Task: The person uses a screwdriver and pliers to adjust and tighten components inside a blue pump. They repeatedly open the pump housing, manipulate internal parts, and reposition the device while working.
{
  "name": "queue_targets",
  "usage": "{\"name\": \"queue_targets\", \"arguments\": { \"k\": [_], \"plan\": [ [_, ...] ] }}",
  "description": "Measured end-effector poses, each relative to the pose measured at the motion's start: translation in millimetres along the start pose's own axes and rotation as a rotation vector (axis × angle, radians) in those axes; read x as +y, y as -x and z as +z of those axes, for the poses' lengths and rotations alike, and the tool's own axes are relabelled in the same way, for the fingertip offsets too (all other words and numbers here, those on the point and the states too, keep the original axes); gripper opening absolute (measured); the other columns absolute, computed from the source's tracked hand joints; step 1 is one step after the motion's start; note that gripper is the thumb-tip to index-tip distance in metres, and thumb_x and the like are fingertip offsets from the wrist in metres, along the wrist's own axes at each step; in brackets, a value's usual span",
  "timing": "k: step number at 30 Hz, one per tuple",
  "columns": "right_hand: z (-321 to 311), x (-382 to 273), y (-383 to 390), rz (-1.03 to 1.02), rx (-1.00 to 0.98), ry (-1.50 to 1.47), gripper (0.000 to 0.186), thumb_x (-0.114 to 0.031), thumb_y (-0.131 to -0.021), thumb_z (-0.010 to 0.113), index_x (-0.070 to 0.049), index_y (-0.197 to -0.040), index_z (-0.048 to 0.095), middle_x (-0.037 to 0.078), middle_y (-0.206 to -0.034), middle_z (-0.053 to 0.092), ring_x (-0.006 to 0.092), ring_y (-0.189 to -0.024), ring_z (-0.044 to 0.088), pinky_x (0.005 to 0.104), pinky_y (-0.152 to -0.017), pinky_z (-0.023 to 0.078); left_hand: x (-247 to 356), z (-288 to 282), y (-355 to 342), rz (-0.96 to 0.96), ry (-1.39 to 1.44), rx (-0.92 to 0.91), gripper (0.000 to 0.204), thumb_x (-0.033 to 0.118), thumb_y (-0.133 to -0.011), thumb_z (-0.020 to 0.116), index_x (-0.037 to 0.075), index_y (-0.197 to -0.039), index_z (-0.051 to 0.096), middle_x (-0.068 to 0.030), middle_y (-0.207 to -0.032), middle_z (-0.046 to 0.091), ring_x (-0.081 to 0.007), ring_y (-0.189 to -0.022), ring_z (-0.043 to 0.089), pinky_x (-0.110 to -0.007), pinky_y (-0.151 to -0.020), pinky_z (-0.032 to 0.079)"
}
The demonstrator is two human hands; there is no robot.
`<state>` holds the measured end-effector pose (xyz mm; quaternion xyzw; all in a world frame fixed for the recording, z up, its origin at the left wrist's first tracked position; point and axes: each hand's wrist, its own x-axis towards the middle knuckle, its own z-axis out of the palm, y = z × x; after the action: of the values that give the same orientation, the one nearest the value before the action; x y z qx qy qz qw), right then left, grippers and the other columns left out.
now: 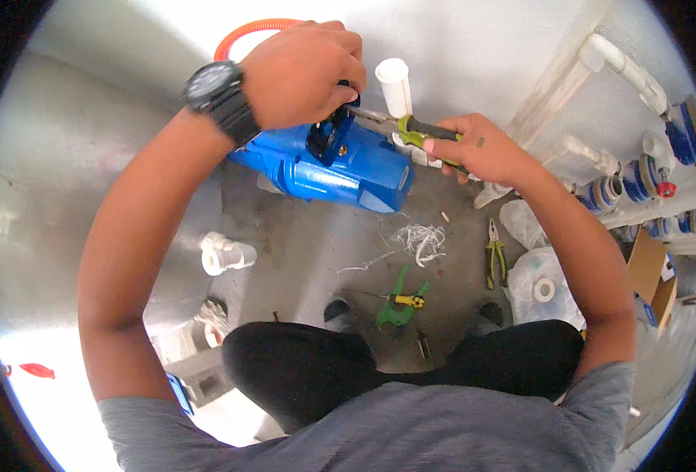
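A blue electric motor (308,179) lies in front of me, with a black box-like part (322,140) on its upper side. Over that part is my left hand (304,75), its fingers curled and closed; what they pinch is mostly hidden. My right hand (478,149) grips a pair of pliers (420,132) with green and black handles. Their metal jaws point left, toward the black part beside my left fingertips. I cannot tell whether the jaws have hold of anything. An orange corrugated conduit (257,27) curves behind my left hand.
A white pipe (395,86) stands behind the motor. On the floor lie tangled white strands (420,242), other pliers (496,252), a yellow-handled screwdriver (408,300) over a green tool (393,316), and a white fitting (228,256). Valved pipes (639,177) and plastic bags (533,271) line the right.
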<state>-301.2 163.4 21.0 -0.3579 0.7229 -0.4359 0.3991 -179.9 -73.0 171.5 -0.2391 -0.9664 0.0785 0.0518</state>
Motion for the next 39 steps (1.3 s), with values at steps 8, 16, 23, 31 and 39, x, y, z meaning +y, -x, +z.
{"name": "queue_targets", "arguments": {
  "k": [8,16,23,31,39],
  "plan": [
    [19,23,0,0.064,0.08,-0.11,0.045,-0.043,-0.088,0.076,0.001,-0.097,0.074,0.007,-0.068,0.065,0.0144,-0.057,0.06,0.0321,-0.051,0.049,-50,53,-49,-0.021,-0.014,-0.602,0.009,0.012,-0.08,0.072,0.011,-0.087,0.078,-0.0142,-0.098,0.072,-0.0341,-0.094,0.069,-0.047,-0.085,0.055],
    [19,12,9,0.028,0.085,-0.138,0.044,-0.041,-0.088,0.076,0.002,-0.09,0.073,0.009,-0.064,0.064,0.016,-0.06,0.062,0.0361,-0.058,0.05,-72,58,-73,0.073,0.22,-0.712,0.032,0.007,-0.078,0.065,0.013,-0.106,0.077,-0.0155,-0.099,0.076,-0.0353,-0.097,0.071,-0.044,-0.084,0.057],
    [16,13,7,0.136,0.119,-0.138,0.044,-0.041,-0.088,0.077,0.002,-0.091,0.072,0.008,-0.066,0.067,0.0172,-0.058,0.062,0.0342,-0.056,0.05,-70,74,-94,0.086,0.147,-0.958,0.022,0.016,-0.077,0.07,0.01,-0.098,0.076,-0.0183,-0.093,0.075,-0.0368,-0.089,0.072,-0.046,-0.079,0.058],
    [20,14,7,0.087,0.05,-0.08,0.051,-0.05,-0.091,0.07,0.001,-0.092,0.073,0.008,-0.07,0.069,0.0171,-0.062,0.066,0.0337,-0.057,0.053,-79,100,-96,0.161,0.191,-0.956,0.041,0.015,-0.079,0.07,0.011,-0.12,0.071,-0.0174,-0.107,0.075,-0.0353,-0.097,0.071,-0.042,-0.089,0.057],
    [17,39,97,0.027,-0.055,0.052,0.048,-0.049,-0.096,0.065,-0.001,-0.09,0.07,0.001,-0.07,0.065,0.0135,-0.062,0.06,0.03,-0.059,0.049,-78,96,-90,0.056,0.185,-0.951,0.018,0.008,-0.076,0.064,0.014,-0.083,0.079,-0.0067,-0.087,0.078,-0.0249,-0.083,0.073,-0.039,-0.075,0.058]
  ]
}}
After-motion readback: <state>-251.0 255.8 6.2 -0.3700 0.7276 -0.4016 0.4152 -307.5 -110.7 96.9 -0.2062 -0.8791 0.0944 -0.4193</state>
